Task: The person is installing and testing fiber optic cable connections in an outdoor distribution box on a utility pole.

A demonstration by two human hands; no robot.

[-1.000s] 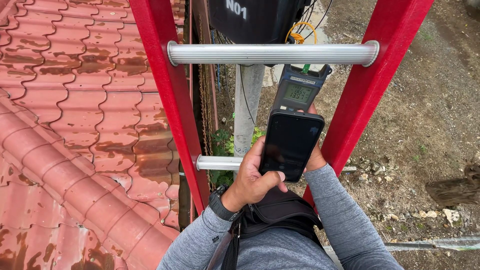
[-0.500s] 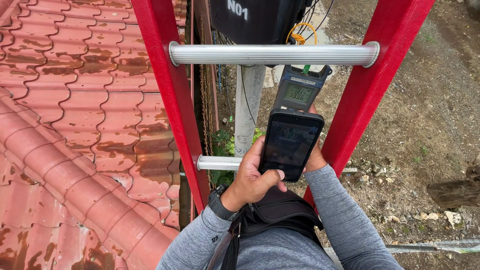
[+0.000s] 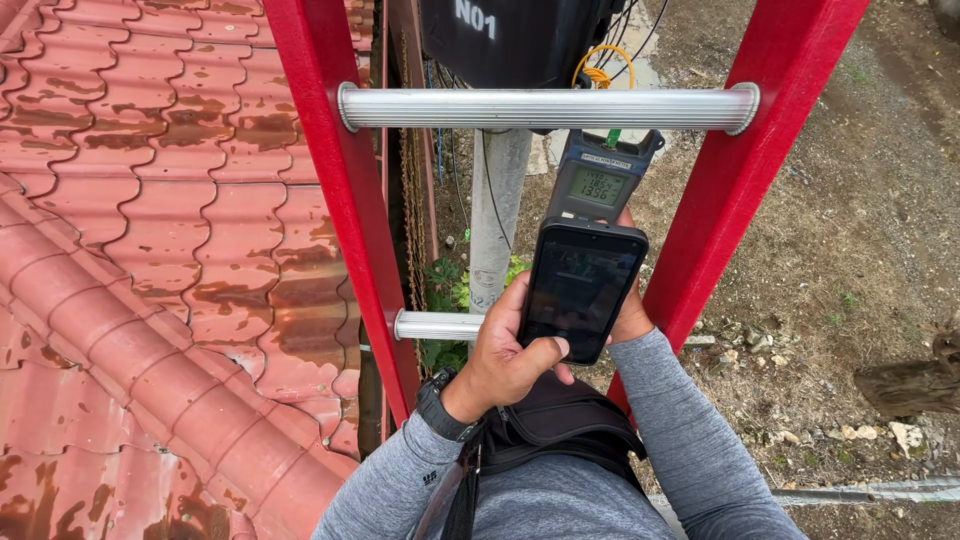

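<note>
Rusty red roof tiles [image 3: 150,250] fill 9 o'clock, bare dirt ground [image 3: 850,250] is seen far below at 3 o'clock, w/ a red ladder [image 3: 340,230] and its alu rungs [image 3: 545,108] framing the middle. A black phone [image 3: 580,290] is held upright at centre by the left hand [image 3: 500,355], fingers wrapped round its edge, thumb laid on the lower screen. Just behind it at 12 o'clock, a blue-grey handheld meter [image 3: 600,178] w/ a lit green display is gripped from below by the right hand [image 3: 630,315].

Progress, as judged: meter is on and showing a reading, phone is lined up under it, approx ready for a shot; whether any shot has been taken can't be told.

Hard to make out: phone screen is dark and glary, content unreadable. Right-hand fingers are mostly hidden behind the phone, so the exact grip can't be seen. Meter's lower half is covered. Black box [image 3: 520,35] at 12 o'clock is cut off by the frame top; cables [image 3: 600,70] run into it, ends unseen. Grey pole [image 3: 497,215] is partly masked by the rungs.
</note>
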